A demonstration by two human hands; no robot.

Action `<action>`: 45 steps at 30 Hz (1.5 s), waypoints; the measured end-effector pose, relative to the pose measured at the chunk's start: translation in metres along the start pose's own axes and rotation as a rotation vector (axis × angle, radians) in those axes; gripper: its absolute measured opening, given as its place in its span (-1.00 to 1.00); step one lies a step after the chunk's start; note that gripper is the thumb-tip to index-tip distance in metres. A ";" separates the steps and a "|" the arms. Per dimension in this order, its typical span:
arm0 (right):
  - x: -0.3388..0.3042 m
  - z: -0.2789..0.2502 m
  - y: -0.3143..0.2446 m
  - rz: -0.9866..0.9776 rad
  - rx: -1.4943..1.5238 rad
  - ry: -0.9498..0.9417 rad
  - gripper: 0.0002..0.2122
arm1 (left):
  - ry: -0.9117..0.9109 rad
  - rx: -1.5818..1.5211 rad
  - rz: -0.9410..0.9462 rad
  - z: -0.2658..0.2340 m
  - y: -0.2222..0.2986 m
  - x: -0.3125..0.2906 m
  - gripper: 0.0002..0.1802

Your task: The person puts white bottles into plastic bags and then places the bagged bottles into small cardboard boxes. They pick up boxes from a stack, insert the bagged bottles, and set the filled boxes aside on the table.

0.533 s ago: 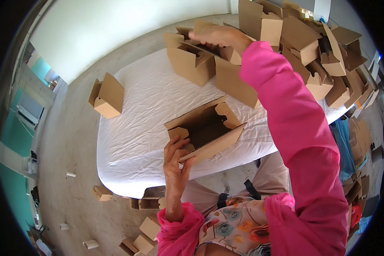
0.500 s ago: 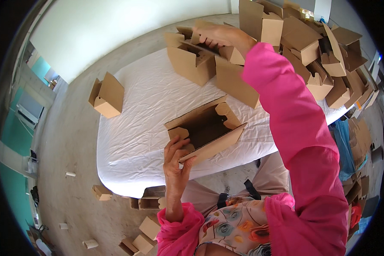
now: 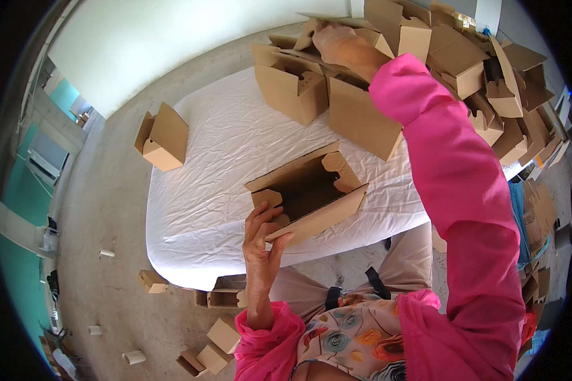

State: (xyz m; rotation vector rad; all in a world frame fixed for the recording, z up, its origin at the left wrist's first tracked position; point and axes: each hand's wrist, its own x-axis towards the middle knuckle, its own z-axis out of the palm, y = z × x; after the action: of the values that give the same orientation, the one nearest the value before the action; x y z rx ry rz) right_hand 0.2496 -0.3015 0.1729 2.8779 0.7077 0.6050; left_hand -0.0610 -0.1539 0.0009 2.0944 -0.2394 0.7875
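On the white-covered table before me stands an open cardboard box, its top gaping and its notched end flaps bent inward. My left hand grips its near left corner, thumb outside and fingers over the rim. My right arm is stretched far forward to the boxes at the table's far side. There my right hand has its fingers closed on the brown flap of a cardboard box, whose body is mostly hidden by other boxes and my hand. Just below that hand stand two more open boxes, one at its left and one nearer.
A single box stands at the table's left edge. Many open boxes are piled at the far right. Small boxes and white cylinders lie on the floor at the left. A blue bag hangs at the right.
My right hand has shifted a little to the right among the far boxes, and a cardboard flap beside it now stands raised. My left hand and its box have stayed put.
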 end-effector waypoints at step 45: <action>-0.276 0.131 0.181 0.785 1.132 -0.394 -0.54 | 0.320 0.493 0.106 0.024 0.038 -0.007 0.02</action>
State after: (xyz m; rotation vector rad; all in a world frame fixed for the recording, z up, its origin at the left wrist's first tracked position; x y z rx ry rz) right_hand 0.1545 -0.5927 -0.0067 4.0857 -0.3416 -0.5719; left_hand -0.0719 -0.1963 0.0118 2.3747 0.0248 1.3369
